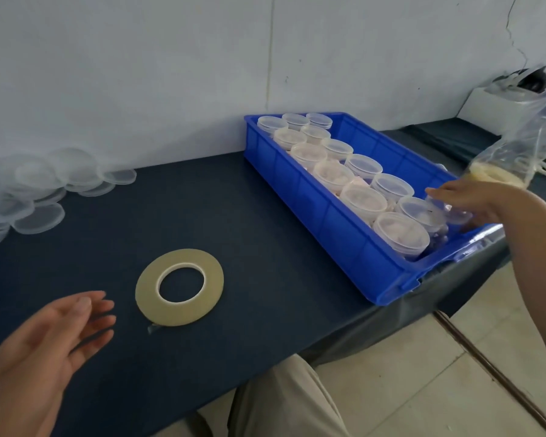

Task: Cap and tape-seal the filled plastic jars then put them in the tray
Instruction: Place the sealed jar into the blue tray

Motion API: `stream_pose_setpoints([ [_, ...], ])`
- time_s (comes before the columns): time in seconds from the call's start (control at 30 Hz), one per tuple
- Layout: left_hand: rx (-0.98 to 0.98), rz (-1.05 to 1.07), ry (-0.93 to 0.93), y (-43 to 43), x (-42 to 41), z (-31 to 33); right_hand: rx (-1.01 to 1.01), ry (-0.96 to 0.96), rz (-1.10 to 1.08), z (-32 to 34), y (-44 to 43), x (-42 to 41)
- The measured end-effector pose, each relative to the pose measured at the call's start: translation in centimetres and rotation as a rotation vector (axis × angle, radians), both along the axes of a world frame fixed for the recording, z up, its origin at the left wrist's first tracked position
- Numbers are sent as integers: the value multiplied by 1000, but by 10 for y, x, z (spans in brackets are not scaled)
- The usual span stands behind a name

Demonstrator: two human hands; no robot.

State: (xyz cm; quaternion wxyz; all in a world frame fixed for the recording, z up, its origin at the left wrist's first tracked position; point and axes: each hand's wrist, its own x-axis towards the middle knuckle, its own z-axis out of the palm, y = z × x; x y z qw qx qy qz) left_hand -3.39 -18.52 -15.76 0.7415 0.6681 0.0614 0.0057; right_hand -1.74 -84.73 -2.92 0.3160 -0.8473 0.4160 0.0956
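Head view looks down on a dark table [234,342]. A blue tray [328,225] sits right of centre, and two rows of capped, filled jars [363,200] fill it from the far end to the near end. Packing them in rows probably leaves the last free slot at the near right corner. There the right hand [476,200] reaches in, fingers stretched over one more jar [453,214]. The thumb is hidden, so I cannot tell whether the hand grips the jar or only rests on it.

The left hand [54,335], at lower left, hovers over the table with fingers loosely apart, holding nothing. It is near the tape roll [179,287], which lies flat at centre, its loose end sticking out toward the bottom, likely kept ready for the next seal. A pile of spare clear lids [38,190] waits at the left edge. A plastic bag [517,146] of pale filling stands just behind the right hand.
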Motion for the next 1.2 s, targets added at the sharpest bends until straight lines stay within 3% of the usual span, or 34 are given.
stream_pose_setpoints([
  [0.07, 5, -12, 2, -1, -1, 1, -30, -16, -11, -7, -3, 1],
  [0.23, -2, -27, 8, -2, -6, 3, -326, -56, 145, -26, -16, 4],
  [0.43, -17, -30, 23, 0, -11, 9, -336, -83, 304, -9, -5, -5],
  [0.53, -10, -25, 10, 2, -14, 19, -401, -342, 159, 24, 25, 3],
  [0.67, 42, -14, -12, 10, -27, 33, -371, -685, 349, 64, 116, 18],
  [0.77, 154, 27, -65, 12, -42, 40, -296, -931, 577, 71, 211, 12],
  [0.87, 262, 66, -110, 10, -58, 42, -244, -1054, 884, 49, 310, -1],
  [1.0, 506, 140, -190, 8, -83, 44, -207, -970, 1237, -19, 425, -11],
  [1.1, 726, 234, -252, 24, -97, 51, -225, -909, 1342, -81, 478, -13],
  [1.2, 963, 402, -338, 69, -101, 68, -306, -998, 1329, -131, 497, -18],
])
